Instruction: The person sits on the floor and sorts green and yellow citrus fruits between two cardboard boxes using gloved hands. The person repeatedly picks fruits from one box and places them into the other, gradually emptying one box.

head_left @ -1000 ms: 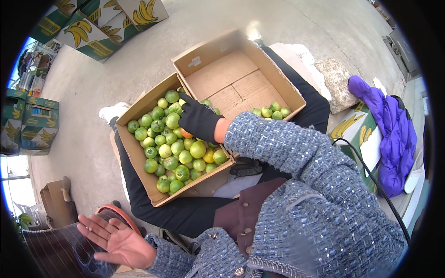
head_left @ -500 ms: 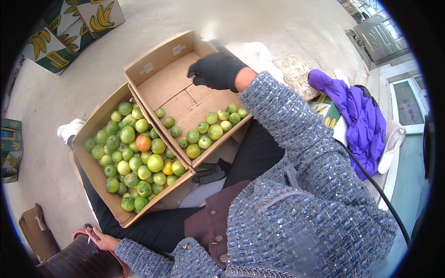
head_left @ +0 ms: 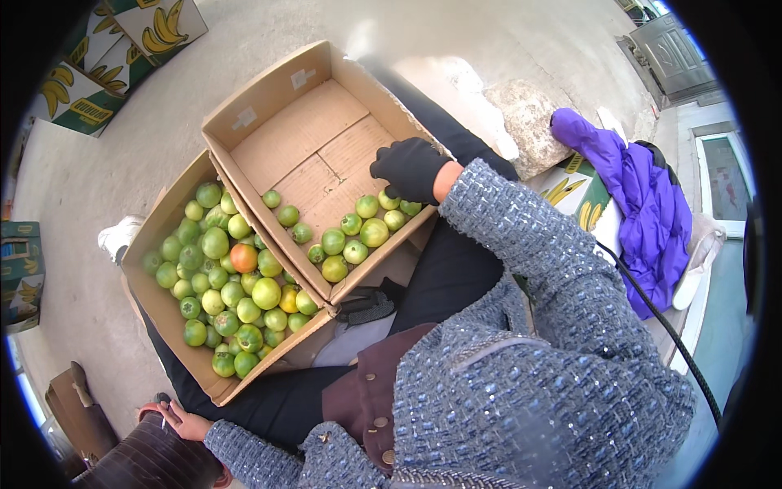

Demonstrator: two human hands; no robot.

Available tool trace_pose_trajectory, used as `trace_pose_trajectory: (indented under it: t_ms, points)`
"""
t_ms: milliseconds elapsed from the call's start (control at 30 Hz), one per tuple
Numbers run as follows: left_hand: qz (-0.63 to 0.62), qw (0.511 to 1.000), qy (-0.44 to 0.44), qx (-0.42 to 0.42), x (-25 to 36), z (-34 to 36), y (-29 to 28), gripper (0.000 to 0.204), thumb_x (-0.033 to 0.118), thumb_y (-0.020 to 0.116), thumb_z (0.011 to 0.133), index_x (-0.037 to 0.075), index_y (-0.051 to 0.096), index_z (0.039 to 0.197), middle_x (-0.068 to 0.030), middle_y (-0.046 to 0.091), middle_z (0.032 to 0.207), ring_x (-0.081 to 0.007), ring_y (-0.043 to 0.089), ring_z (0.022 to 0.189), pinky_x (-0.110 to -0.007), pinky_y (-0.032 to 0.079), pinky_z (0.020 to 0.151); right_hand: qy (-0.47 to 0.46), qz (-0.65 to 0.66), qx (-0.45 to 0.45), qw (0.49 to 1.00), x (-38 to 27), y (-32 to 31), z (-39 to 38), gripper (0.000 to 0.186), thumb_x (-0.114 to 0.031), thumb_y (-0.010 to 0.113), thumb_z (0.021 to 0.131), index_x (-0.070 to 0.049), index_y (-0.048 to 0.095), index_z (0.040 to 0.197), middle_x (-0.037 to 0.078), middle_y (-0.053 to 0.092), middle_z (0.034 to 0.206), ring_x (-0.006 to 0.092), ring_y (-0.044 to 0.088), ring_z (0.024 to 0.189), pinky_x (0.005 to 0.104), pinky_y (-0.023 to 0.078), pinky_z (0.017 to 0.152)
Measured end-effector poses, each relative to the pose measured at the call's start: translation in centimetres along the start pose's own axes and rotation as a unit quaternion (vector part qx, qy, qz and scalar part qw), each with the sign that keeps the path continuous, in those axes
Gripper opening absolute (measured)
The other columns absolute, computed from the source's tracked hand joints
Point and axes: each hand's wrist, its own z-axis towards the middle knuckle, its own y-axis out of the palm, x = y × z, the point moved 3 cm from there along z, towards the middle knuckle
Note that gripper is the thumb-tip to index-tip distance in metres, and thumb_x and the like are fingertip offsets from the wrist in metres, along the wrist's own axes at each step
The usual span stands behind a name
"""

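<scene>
My right hand, in a black glove, hangs over the front right corner of a shallow cardboard box. Its fingers are curled down beside several green tomatoes; whatever they may hold is hidden. A second cardboard box, to the left, is heaped with mostly green tomatoes, among them an orange-red tomato. Bare and at the lower left, my left hand has its fingers closed at the rim of a dark brown bucket. A thin white stick and a small dark piece show at its fingertips.
Banana cartons stand at the far left. On the right, a purple jacket lies over another banana carton, beside a large stone. A black cord runs down the right side. My legs spread around the boxes.
My gloved right hand has moved from over the middle of the right box toward its front right corner, lower and nearer the tomatoes. My left hand stays by the bucket.
</scene>
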Motion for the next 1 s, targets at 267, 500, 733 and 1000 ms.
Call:
trace_pose_trajectory:
  t_ms: [267,500,733,1000]
  points:
    - [0.073,0.997,0.02,-0.015,-0.7,0.6,-0.5,0.035,0.005,0.056,0.089,-0.006,0.054,0.122,-0.0145,0.06,0.117,-0.0202,0.057,0.105,-0.03,0.043,0.093,-0.017,-0.014,-0.117,0.993,-6.8,0.4,0.0,0.03,-0.034,0.072,0.066,-0.007,0.07,0.078,0.011,0.067,0.074,0.028,0.066,0.069,0.043,0.049,0.057]
    - [0.032,0.999,0.026,-0.006,0.1,0.0,0.1,0.034,0.003,0.056,0.088,-0.006,0.054,0.121,-0.017,0.059,0.118,-0.021,0.057,0.106,-0.03,0.044,0.093,-0.005,0.018,-0.095,0.995,-7.1,2.8,1.6,0.035,-0.026,0.071,0.067,-0.002,0.064,0.09,0.013,0.067,0.081,0.0298,0.067,0.075,0.0402,0.051,0.066]
    - [-0.002,1.0,0.026,-0.005,0.0,-0.5,0.4,0.037,0.005,0.055,0.088,-0.006,0.053,0.123,-0.0162,0.058,0.121,-0.0216,0.056,0.108,-0.031,0.041,0.096,0.019,0.03,-0.168,0.985,-6.4,-0.8,1.8,0.05,-0.04,0.07,0.064,-0.008,0.062,0.1,0.015,0.067,0.085,0.0313,0.065,0.079,0.0414,0.051,0.069]
    - [-0.043,0.999,0.006,0.003,1.7,-1.3,1.1,0.038,0.004,0.053,0.088,-0.008,0.051,0.124,-0.0181,0.054,0.125,-0.023,0.053,0.112,-0.032,0.04,0.097,-0.174,0.31,0.063,0.933,-17.0,-8.7,6.0,0.049,-0.039,0.071,0.068,-0.009,0.057,0.105,0.014,0.065,0.087,0.0316,0.064,0.079,0.0408,0.05,0.07]
